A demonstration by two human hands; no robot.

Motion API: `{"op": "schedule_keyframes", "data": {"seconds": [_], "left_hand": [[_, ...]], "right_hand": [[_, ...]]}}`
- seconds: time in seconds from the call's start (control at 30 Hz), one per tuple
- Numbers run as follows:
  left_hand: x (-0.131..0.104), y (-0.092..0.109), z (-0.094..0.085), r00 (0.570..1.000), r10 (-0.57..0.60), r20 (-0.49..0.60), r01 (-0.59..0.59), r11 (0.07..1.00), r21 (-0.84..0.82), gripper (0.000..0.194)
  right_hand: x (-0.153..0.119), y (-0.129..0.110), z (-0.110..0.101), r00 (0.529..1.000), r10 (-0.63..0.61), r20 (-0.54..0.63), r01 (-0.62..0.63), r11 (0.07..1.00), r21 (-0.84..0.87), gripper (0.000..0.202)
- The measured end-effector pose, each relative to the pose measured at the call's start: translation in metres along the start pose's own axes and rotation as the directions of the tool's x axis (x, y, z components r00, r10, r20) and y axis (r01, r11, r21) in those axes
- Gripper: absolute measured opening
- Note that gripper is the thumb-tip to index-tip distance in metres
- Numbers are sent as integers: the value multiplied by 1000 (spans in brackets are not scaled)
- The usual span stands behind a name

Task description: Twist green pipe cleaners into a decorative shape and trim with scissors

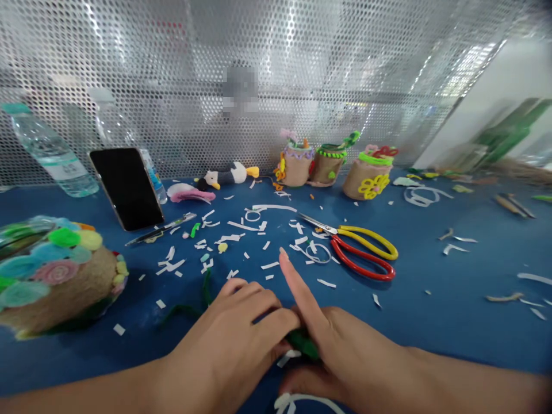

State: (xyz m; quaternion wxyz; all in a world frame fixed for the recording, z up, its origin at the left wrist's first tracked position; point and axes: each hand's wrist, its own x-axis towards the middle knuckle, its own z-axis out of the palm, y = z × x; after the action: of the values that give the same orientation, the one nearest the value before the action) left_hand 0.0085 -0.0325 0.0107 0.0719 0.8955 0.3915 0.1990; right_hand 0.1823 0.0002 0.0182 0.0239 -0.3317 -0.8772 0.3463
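My left hand (245, 325) is closed, its fingers bent around a dark green fuzzy pipe cleaner (305, 345) low in the middle of the view. Thin green ends (207, 287) stick out past its far side. My right hand (338, 339) meets it from the right, with its index finger stretched forward and its thumb lower down. The green piece shows between the two hands, and the fingers hide most of it. A small white strip (288, 359) lies at the green piece, and a curved white strip (314, 398) is by my right thumb.
Scissors (338, 232) with red and yellow handles lie beyond my right hand. White scraps (226, 237) litter the blue table (431, 322). A decorated jar (81, 282) stands left, near a phone (127, 187) and bottles (60, 161). Decorated pots (298, 167) stand along the perforated metal panel (181, 86).
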Motion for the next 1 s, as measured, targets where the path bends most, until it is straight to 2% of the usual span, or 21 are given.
{"op": "schedule_keyframes", "data": {"seconds": [0.07,0.13,0.2,0.27,0.33,0.43,0.53,0.57,0.67,0.77,0.83,1.0], "left_hand": [[-2,0,4,998,27,-58,-31,997,-64,24],[-5,-2,6,991,27,-134,-37,996,-75,27],[-6,-4,5,975,35,-220,-44,998,-39,26],[-6,-7,2,952,68,-300,-66,998,15,26],[-6,-9,-1,929,99,-357,-83,995,61,24],[-7,-8,-4,912,140,-386,-112,989,93,19],[-11,-3,-4,878,252,-407,-191,964,183,21],[-13,-1,-2,861,277,-427,-195,955,225,22],[-19,4,7,826,255,-502,-95,942,322,22],[-23,1,13,801,281,-528,-88,928,361,23],[-23,-3,10,819,286,-497,-130,937,325,22],[-10,-9,-6,937,115,-331,-123,992,-2,20]], "right_hand": [[-2,-1,-1,1000,17,3,-18,1000,26,109],[-5,-1,-2,999,16,-48,-14,999,30,96],[-8,0,-4,992,-2,-127,3,1000,10,70],[-10,0,-7,985,-42,-169,37,999,-35,36],[-11,-1,-11,979,-110,-172,100,993,-68,20],[-13,-5,-17,966,-161,-203,166,986,10,19],[-15,-7,-16,986,-56,-156,96,960,261,22],[-16,-7,-15,994,-13,-105,50,931,360,24],[-17,-5,-9,996,77,35,-82,793,603,25],[-17,-3,-6,995,87,51,-98,723,683,27],[-16,-3,-7,997,71,9,-59,755,653,28],[-14,-1,-10,996,-1,-93,47,870,491,29]]}}
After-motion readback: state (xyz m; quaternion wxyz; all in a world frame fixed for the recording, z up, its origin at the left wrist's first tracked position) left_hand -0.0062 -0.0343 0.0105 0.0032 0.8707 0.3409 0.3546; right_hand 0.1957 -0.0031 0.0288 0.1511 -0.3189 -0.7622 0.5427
